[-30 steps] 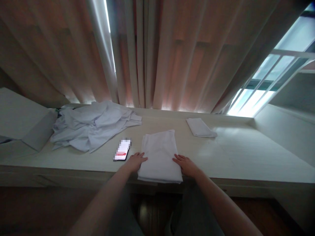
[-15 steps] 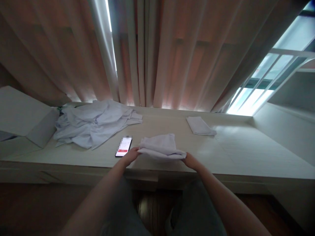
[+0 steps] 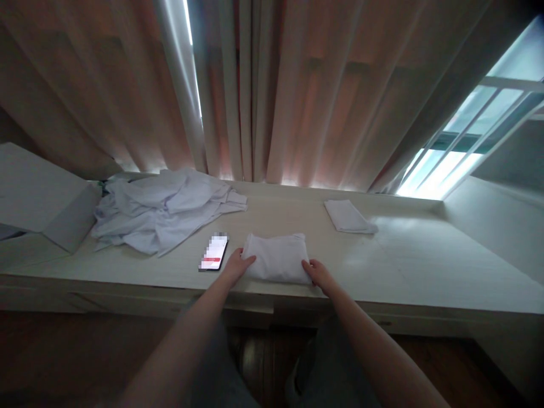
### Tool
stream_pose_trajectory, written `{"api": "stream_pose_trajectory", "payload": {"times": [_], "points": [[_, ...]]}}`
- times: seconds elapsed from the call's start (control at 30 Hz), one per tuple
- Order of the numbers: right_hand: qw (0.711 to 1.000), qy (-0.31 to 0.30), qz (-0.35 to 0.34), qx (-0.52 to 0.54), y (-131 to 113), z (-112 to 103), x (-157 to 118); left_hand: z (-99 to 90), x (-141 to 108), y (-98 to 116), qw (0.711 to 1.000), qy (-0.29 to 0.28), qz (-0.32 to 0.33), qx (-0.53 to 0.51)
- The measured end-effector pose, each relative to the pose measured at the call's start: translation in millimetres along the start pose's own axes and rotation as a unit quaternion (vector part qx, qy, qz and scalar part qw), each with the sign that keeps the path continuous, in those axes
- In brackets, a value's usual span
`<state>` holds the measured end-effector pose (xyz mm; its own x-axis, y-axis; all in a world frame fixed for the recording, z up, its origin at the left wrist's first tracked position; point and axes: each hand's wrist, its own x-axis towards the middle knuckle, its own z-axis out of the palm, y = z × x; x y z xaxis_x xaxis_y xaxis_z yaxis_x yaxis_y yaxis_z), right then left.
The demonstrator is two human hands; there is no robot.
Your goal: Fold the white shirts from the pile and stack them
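Observation:
A white cloth (image 3: 277, 258), folded into a flat rectangle, lies near the front edge of the pale tabletop (image 3: 408, 255). My left hand (image 3: 238, 265) grips its left side, thumb on top and the other fingers partly hidden. On the opposite side, my right hand (image 3: 318, 273) pinches the right edge between thumb and fingers. Just left of my left hand lies a phone (image 3: 215, 252) with a lit screen. Farther back on the right rests a second folded white cloth (image 3: 347, 216).
A loose heap of white cloth (image 3: 165, 209) spreads over the back left of the tabletop. Beside it stands a white box (image 3: 42, 192) at the far left. Long curtains (image 3: 314, 102) hang behind, and a barred window (image 3: 463, 130) shows at the right.
The front part of the cloth, lifted and held out half a second ago, now lies folded over flat. Both hands have moved onto its sides, with thumbs on top.

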<state>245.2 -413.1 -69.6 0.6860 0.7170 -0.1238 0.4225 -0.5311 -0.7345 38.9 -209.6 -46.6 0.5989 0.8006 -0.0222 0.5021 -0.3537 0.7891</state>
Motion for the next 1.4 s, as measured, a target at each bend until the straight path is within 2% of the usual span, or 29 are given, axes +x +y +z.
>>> {"api": "stream_pose_trajectory", "payload": {"times": [0.13, 0.27, 0.33, 0.43, 0.57, 0.73, 0.83, 1.0, 1.17, 1.3, 1.4], "points": [[0.998, 0.045, -0.033, -0.018, 2, 0, 8, -1.3, 6, 2, 1.0, 0.009, 0.014, 0.015], [0.992, 0.105, -0.058, -0.048, -1, -5, 18, -3.2, 12, 13, 0.996, 0.039, 0.077, -0.002], [0.988, 0.126, -0.056, -0.069, -2, -5, 23, -1.4, 17, 17, 0.995, 0.037, 0.088, 0.008], [0.988, 0.125, -0.031, -0.089, 0, -1, 29, 6.2, 24, 14, 0.997, 0.03, 0.058, 0.051], [0.988, 0.108, 0.011, -0.111, 8, 13, 31, 19.1, 29, -2, 0.996, 0.029, 0.016, 0.087], [0.988, 0.088, 0.054, -0.117, 12, 21, 31, 24.7, 30, -16, 0.993, 0.012, 0.009, 0.114], [0.988, 0.095, 0.068, -0.105, 8, 18, 36, 23.1, 33, -14, 0.993, 0.004, 0.014, 0.116], [0.988, 0.112, 0.052, -0.092, -3, 12, 41, 17.6, 41, -1, 0.996, 0.004, 0.025, 0.086], [0.981, 0.174, 0.017, -0.088, -7, 12, 35, 20.6, 42, 2, 0.997, 0.018, 0.066, 0.047], [0.975, 0.159, 0.07, -0.14, -3, 17, 30, 29.0, 40, -5, 0.995, 0.02, 0.029, 0.088], [0.972, 0.144, 0.079, -0.166, -2, 16, 27, 29.1, 35, -4, 0.989, 0.011, -0.002, 0.147]]}}
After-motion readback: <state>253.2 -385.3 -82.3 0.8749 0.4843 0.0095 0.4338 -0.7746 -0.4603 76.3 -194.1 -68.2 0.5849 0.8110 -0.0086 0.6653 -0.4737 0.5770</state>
